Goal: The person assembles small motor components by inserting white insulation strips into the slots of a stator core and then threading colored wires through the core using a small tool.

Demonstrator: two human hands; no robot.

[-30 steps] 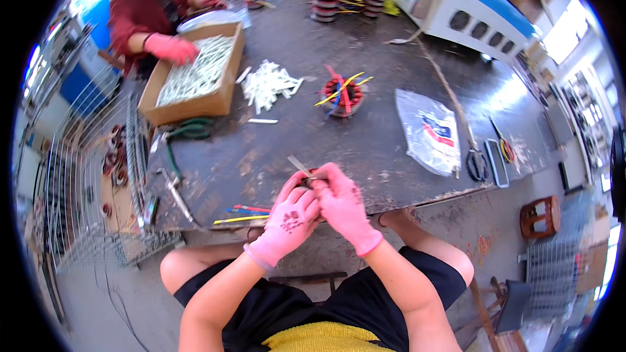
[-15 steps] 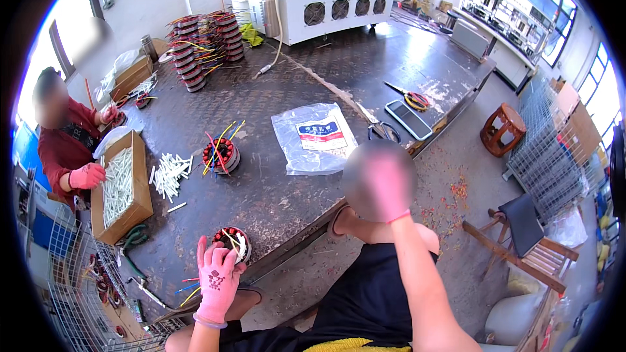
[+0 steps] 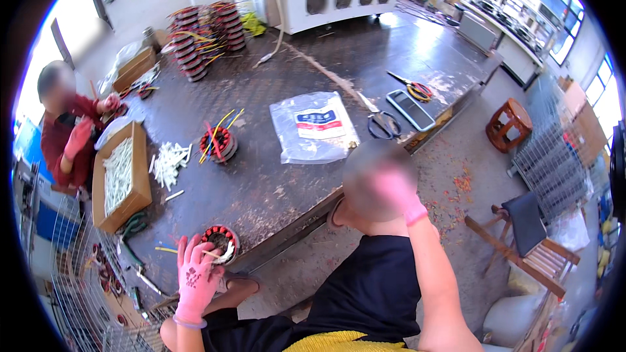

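Observation:
My left hand (image 3: pixel 194 278), in a pink glove, rests with fingers spread against a round stator (image 3: pixel 222 241) with copper windings at the near edge of the dark worktable (image 3: pixel 274 182). A thin yellow strip (image 3: pixel 166 249) lies beside it. My right hand (image 3: pixel 399 194), also gloved in pink, is raised close to the camera and blurred; nothing shows in it. A second stator (image 3: pixel 218 143) with red and yellow leads sits further in, near a pile of white strips (image 3: pixel 171 160).
A cardboard box (image 3: pixel 120 179) of white strips stands at the left, with a seated person (image 3: pixel 65 133) in red behind it. Also on the table are a plastic bag (image 3: pixel 316 127), scissors (image 3: pixel 381 124) and stacked stators (image 3: pixel 202 32). Stool (image 3: pixel 512 124) and chair (image 3: pixel 535 238) stand on the right.
Both hands were together on the stator a second ago. My right hand has since lifted off toward my head while the left stays by the stator. The view has swung right.

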